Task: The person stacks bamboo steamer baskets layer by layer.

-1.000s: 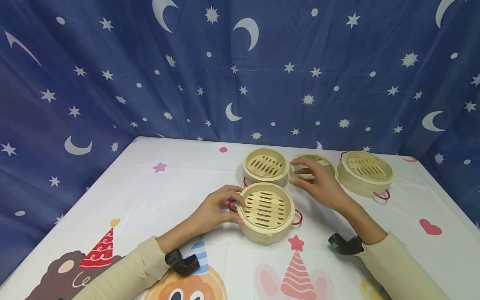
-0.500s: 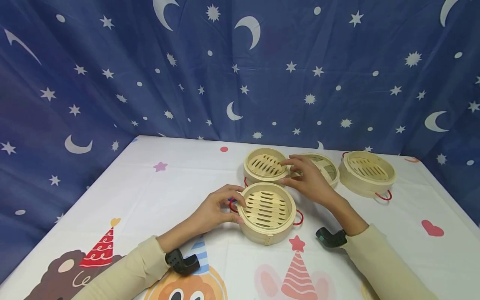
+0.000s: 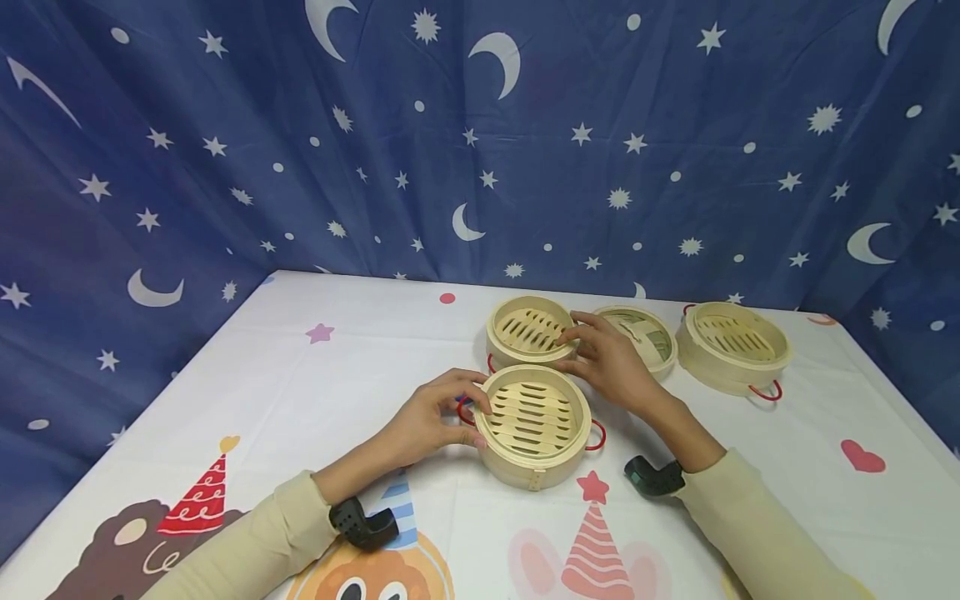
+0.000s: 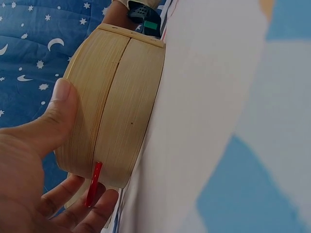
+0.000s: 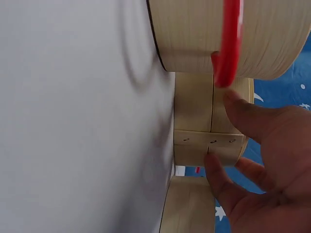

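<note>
Three bamboo steamer baskets (image 3: 534, 429) and one round woven bamboo lid (image 3: 647, 335) share one desk (image 3: 360, 367), two of those baskets toward its far edge. Five red loop handles (image 3: 602, 433) show in the head view, plus one left hand (image 3: 438, 417), one right hand (image 3: 618, 371) and two black wrist cameras (image 3: 363, 525).

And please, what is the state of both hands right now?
Left hand: holding the front steamer at its side.
Right hand: holding the rear-left steamer.

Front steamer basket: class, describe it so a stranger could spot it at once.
In front of a blue starry curtain stands a white table. Among its round bamboo containers, the front steamer basket sits nearest the camera. Unlike its neighbours, it has the left hand gripping it.
</note>
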`<state>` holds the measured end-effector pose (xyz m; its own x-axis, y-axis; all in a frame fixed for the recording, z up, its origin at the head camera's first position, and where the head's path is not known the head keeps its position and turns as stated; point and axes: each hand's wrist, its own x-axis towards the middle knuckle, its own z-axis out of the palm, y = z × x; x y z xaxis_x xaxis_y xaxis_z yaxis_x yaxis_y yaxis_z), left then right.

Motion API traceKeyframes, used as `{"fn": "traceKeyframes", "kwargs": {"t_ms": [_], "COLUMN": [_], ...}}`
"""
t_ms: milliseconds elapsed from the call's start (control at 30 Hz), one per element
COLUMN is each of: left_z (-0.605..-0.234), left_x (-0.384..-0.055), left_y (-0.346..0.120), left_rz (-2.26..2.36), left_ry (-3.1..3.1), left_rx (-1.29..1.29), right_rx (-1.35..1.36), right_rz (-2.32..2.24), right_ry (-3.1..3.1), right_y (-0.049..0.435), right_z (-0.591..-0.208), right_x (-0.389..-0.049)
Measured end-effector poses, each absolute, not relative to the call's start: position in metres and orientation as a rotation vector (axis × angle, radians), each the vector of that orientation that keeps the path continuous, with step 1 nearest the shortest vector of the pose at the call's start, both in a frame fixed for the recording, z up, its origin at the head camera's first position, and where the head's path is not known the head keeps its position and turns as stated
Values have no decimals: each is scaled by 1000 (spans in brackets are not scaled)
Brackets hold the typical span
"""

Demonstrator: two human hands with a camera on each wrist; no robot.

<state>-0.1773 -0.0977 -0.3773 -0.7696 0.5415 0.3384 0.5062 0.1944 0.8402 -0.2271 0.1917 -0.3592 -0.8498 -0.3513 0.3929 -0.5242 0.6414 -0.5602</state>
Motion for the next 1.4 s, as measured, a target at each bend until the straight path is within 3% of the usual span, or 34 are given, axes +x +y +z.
{"fn": "traceKeyframes", "kwargs": {"t_ms": [833,1400], "left_z": [-380,-381], "left_x": [-179,-179], "left_y": [-97,-98], "left_rz": [1627,1666], "left_ry": [2478,2517], "left_rx": [1156,1115], "right_rx": [697,648], "right_rz": [829,913], "right_ry": [-2550,-2466], "right_y": [198,210], "right_z": [-352,-317], "right_x": [-225,-217]}}
